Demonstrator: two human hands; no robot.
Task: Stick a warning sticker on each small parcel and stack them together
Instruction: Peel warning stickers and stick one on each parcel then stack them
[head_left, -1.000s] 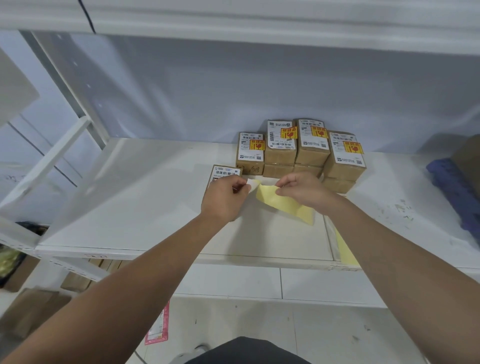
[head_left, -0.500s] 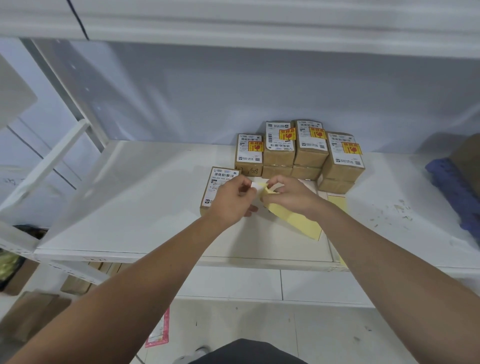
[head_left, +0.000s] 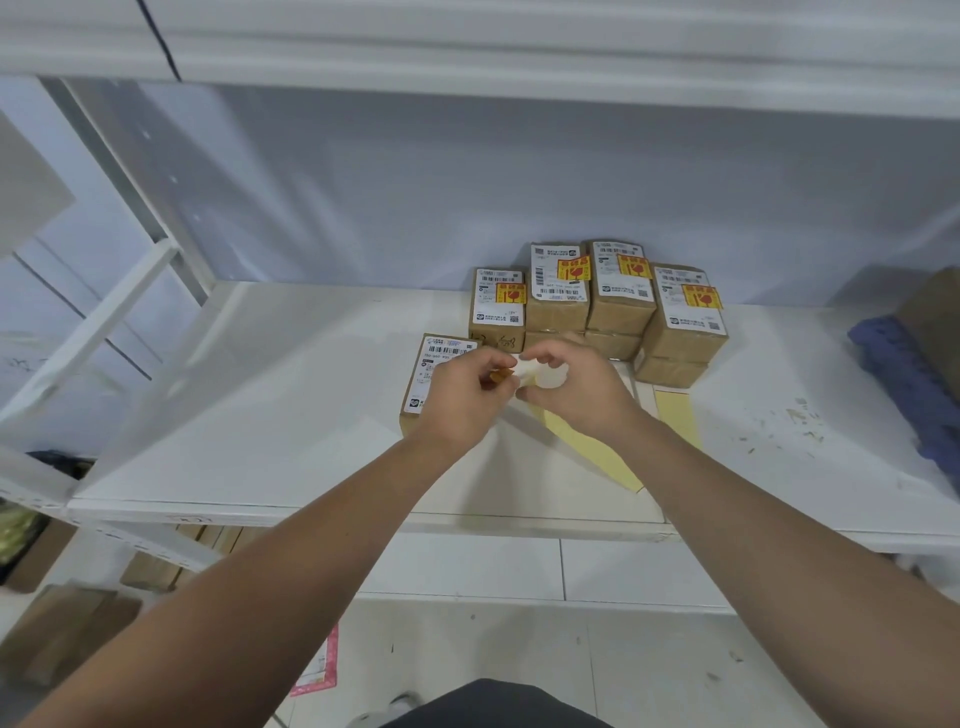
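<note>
Several small brown parcels (head_left: 618, 296) are stacked at the back of the white shelf (head_left: 260, 405), each top one bearing a yellow-red warning sticker (head_left: 574, 269). One lone parcel (head_left: 436, 364) with only a white label lies in front, partly under my left hand (head_left: 467, 395). That hand pinches a small orange-edged sticker (head_left: 501, 375) between thumb and fingers. My right hand (head_left: 571, 389) holds the pale yellow backing strip (head_left: 587, 447), which hangs down toward the shelf's front. Both hands almost touch.
A second yellow backing strip (head_left: 675, 415) lies on the shelf to the right. A blue cloth (head_left: 914, 384) and a brown box (head_left: 935, 312) sit at far right. Cardboard pieces (head_left: 62, 634) lie on the floor below left.
My hands have drawn closer together and the sticker has come off the backing strip into my left fingers. The backing strip now hangs lower from my right hand.
</note>
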